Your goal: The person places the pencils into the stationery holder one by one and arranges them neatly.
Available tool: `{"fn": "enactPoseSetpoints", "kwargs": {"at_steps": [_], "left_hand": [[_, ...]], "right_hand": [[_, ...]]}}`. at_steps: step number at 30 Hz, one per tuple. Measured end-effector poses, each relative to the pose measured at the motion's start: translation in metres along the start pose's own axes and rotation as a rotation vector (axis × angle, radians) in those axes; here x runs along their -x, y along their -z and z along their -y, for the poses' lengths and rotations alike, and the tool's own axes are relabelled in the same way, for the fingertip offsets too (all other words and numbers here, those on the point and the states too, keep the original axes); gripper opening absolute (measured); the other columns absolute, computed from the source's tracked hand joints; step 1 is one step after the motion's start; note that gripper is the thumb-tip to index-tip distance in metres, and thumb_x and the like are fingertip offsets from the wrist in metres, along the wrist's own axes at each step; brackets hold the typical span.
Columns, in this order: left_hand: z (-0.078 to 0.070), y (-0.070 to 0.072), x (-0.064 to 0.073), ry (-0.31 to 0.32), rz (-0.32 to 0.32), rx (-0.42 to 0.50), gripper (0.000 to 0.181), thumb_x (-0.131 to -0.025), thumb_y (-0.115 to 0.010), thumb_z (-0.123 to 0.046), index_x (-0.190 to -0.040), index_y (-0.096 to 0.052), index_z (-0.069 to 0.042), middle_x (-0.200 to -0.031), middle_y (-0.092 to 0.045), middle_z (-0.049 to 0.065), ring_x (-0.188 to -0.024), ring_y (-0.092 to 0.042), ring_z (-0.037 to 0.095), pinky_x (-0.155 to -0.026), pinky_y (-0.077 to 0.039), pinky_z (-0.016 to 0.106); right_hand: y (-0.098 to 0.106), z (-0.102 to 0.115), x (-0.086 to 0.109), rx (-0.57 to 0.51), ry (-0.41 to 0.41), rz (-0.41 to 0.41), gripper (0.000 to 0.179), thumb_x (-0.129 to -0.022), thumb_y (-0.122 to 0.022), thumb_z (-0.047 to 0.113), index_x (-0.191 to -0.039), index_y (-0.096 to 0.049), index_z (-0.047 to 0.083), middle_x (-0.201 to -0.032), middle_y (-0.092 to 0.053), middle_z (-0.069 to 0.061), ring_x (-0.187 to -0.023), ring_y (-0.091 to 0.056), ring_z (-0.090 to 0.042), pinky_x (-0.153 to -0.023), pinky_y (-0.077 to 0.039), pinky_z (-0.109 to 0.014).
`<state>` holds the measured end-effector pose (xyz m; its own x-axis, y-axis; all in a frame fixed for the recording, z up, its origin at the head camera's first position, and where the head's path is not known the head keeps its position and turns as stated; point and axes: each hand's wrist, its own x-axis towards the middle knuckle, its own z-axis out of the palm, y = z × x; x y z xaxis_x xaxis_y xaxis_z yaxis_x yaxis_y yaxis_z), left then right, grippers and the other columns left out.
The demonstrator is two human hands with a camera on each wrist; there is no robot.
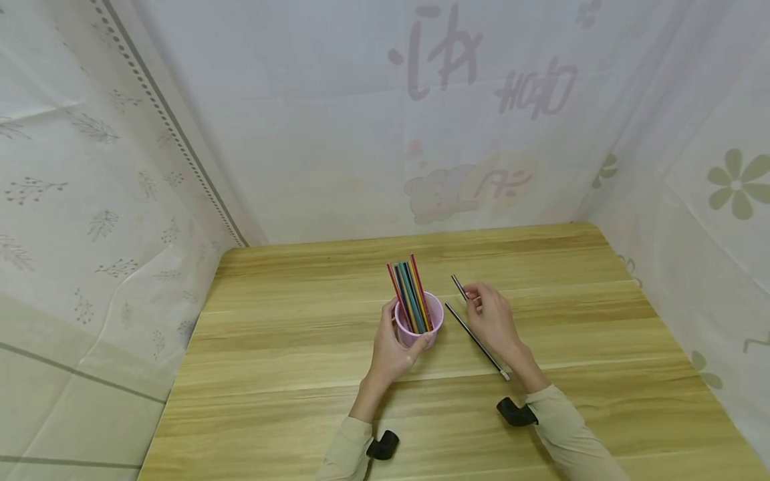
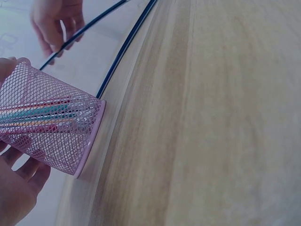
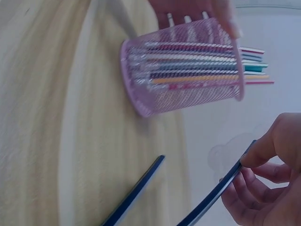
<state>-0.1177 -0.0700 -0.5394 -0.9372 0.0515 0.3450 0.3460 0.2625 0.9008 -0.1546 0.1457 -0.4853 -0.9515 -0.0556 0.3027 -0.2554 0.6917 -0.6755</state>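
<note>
My left hand (image 1: 390, 351) holds a pink mesh pencil cup (image 1: 438, 314) around its side, with the thumb near the rim. Several pencils (image 1: 406, 287) in red, teal, yellow and dark colours lean in the cup, and their upper ends stick out above it. To the right of the cup, my right hand (image 1: 492, 319) pinches a dark pencil (image 3: 211, 200) between thumb and fingers, over the table. Another dark pencil (image 1: 478, 342) with a pale end lies slantwise on the wood, between the cup and my right forearm.
The wood-grain table (image 1: 271, 347) has its far edge against a printed curtain (image 1: 337, 133). More patterned cloth hangs at left and right. A black camera mount (image 1: 517, 411) sits at the right wrist, and another black mount (image 1: 383, 445) at the left.
</note>
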Motion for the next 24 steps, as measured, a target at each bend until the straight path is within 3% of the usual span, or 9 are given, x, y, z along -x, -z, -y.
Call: {"fn": "enactPoseSetpoints", "kwargs": {"at_steps": [4, 9, 24], "left_hand": [[0.001, -0.001, 0.0, -0.011, -0.014, 0.022, 0.091, -0.075, -0.088, -0.019, -0.15, -0.037, -0.009, -0.138, -0.057, 0.016, -0.122, -0.06, 0.033, -0.105, -0.051, 0.054], [0.001, -0.001, 0.0, 0.005, -0.011, 0.001, 0.09, -0.076, -0.087, -0.021, -0.149, -0.037, -0.012, -0.138, -0.057, 0.012, -0.122, -0.06, 0.027, -0.105, -0.052, 0.048], [0.001, -0.001, 0.001, -0.014, -0.002, -0.024, 0.086, -0.079, -0.085, -0.025, -0.15, -0.036, -0.013, -0.139, -0.056, 0.013, -0.127, -0.058, 0.03, -0.107, -0.05, 0.051]], "right_hand": [[0.004, 0.011, -0.001, -0.037, -0.013, -0.005, 0.023, -0.089, -0.058, -0.006, -0.11, -0.067, -0.005, -0.095, -0.069, -0.017, -0.083, -0.067, -0.027, -0.066, -0.057, -0.023], [0.01, 0.024, -0.004, -0.076, -0.012, -0.02, 0.024, -0.09, -0.058, -0.005, -0.113, -0.065, -0.005, -0.099, -0.068, -0.017, -0.086, -0.067, -0.027, -0.066, -0.057, -0.02], [0.029, 0.056, -0.02, -0.2, 0.119, -0.125, 0.027, -0.09, -0.059, -0.009, -0.117, -0.059, -0.008, -0.102, -0.064, -0.019, -0.088, -0.066, -0.027, -0.068, -0.052, -0.01]]}}
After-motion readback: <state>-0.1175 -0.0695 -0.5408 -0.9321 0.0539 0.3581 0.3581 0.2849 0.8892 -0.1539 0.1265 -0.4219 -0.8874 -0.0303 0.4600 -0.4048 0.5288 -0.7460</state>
